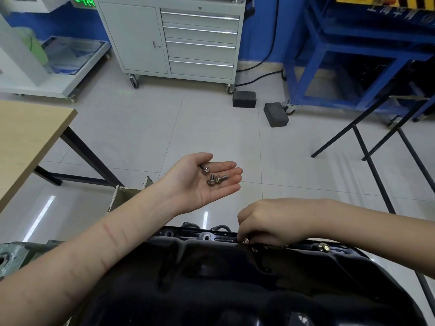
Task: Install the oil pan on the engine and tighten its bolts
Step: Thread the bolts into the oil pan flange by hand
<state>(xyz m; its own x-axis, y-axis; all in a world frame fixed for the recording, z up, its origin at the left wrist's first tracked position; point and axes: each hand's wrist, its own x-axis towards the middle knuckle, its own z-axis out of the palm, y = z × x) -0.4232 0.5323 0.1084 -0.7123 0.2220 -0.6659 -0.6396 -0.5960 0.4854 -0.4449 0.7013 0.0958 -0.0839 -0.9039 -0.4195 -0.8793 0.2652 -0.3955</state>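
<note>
Right hand (263, 222): pinching bolt (246, 241) at pan (211, 278) far flange. Left hand (202, 180): flat, palm up, spare bolts (213, 176), farther off.

Both forearms are bare, with no sleeves, gloves, rings or watch; the left forearm (98, 245) carries several thin reddish scratch lines (111, 234) across its inner side.

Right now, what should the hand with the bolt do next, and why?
Probably twist it in. The right hand pinches a bolt at the far flange of the black oil pan, and another bolt already sits farther along. The left hand lies open with three spare bolts, so more holes likely wait.
</note>
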